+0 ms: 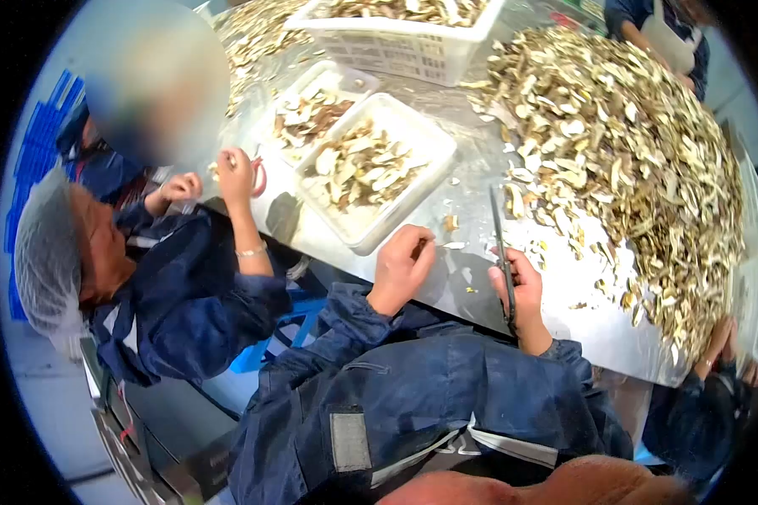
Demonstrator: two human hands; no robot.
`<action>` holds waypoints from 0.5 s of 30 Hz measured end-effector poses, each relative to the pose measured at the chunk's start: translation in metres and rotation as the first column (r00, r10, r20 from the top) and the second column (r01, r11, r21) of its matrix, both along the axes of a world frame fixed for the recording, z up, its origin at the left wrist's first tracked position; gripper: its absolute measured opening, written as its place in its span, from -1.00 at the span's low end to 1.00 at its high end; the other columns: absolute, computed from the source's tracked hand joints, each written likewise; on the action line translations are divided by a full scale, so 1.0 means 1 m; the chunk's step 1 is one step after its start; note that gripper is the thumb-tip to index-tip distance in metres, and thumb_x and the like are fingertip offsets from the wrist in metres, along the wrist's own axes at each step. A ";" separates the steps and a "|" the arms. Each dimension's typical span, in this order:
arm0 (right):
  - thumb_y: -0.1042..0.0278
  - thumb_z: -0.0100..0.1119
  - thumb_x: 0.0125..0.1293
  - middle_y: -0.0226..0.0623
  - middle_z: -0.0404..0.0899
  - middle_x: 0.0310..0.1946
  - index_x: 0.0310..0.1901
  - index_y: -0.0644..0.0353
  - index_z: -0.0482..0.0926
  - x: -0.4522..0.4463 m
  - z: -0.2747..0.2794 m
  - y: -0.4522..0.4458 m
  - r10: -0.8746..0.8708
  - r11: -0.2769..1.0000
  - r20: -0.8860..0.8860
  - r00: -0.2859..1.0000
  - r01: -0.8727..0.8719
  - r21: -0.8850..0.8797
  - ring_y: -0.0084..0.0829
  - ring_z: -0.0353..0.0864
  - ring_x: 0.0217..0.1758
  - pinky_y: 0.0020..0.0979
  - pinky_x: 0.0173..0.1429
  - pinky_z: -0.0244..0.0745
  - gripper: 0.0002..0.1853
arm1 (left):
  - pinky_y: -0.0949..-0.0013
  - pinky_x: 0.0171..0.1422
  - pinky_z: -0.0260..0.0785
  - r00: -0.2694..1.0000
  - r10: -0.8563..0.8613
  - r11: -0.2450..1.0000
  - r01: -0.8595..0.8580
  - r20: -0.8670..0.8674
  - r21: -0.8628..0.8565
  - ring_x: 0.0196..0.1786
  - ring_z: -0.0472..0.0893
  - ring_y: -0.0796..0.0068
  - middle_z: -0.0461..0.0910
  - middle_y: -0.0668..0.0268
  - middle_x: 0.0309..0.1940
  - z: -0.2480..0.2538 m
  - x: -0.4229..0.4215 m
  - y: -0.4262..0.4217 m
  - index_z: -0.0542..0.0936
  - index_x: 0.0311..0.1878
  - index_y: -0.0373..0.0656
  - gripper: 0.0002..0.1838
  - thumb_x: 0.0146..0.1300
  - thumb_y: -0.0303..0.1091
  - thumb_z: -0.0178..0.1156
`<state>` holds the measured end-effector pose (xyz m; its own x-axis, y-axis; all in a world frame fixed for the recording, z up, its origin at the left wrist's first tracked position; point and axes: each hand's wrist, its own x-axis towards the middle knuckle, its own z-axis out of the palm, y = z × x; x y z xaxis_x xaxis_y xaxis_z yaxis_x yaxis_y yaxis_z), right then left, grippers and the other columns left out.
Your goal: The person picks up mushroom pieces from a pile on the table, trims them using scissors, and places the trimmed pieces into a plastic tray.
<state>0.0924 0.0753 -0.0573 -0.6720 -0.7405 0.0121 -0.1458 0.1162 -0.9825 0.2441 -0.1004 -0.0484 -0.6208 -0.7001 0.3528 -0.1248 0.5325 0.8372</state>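
Observation:
My right hand [524,293] is wrapped round a knife [499,225], its narrow grey blade pointing away from me over the metal table. To the left of it, near the table's front edge, my left hand [403,268] is closed with fingers curled together; whatever they may hold is hidden. Just beyond my left hand stands a white plastic tub [436,153] with mushroom slices [366,168] inside. A few small mushroom pieces [451,223] lie on the table between my hands.
A large heap of sliced mushrooms [623,143] covers the table's right side. Behind the tub are another tub [358,82] and a white basket [396,49] of slices. At my left sits a co-worker in a hairnet [50,252], with a red-handled tool [259,178] nearby. Other people work around the table.

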 end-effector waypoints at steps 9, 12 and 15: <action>0.40 0.46 0.24 -0.53 0.38 -0.49 0.07 0.24 0.60 0.000 -0.008 0.002 0.024 0.997 -0.080 0.997 -0.029 -0.066 -0.68 0.28 -0.47 -0.57 -0.37 0.24 -0.62 | 0.61 -0.29 0.26 0.988 0.067 0.878 0.008 -0.139 0.479 -0.36 0.45 0.75 0.54 0.48 -0.36 -0.015 -0.003 -0.002 0.56 -0.05 -0.26 -0.89 0.40 -0.50 0.21; 0.38 0.47 0.24 -0.51 0.38 -0.49 0.06 0.24 0.60 -0.001 -0.008 0.002 0.031 0.997 -0.078 0.996 -0.037 -0.072 -0.67 0.28 -0.47 -0.56 -0.38 0.25 -0.61 | 0.60 -0.29 0.27 0.983 0.078 0.878 0.013 -0.168 0.479 -0.37 0.45 0.75 0.54 0.47 -0.38 -0.016 -0.008 0.001 0.57 -0.07 -0.27 -0.89 0.39 -0.50 0.22; 0.37 0.48 0.23 -0.50 0.38 -0.49 0.05 0.25 0.60 0.000 -0.001 0.006 0.050 0.995 -0.113 0.992 -0.059 -0.078 -0.66 0.28 -0.47 -0.56 -0.37 0.26 -0.61 | 0.56 -0.30 0.30 0.993 0.083 0.912 -0.040 -0.089 0.407 -0.38 0.45 0.73 0.55 0.45 -0.40 -0.019 -0.007 0.011 0.60 -0.11 -0.29 -0.90 0.37 -0.49 0.23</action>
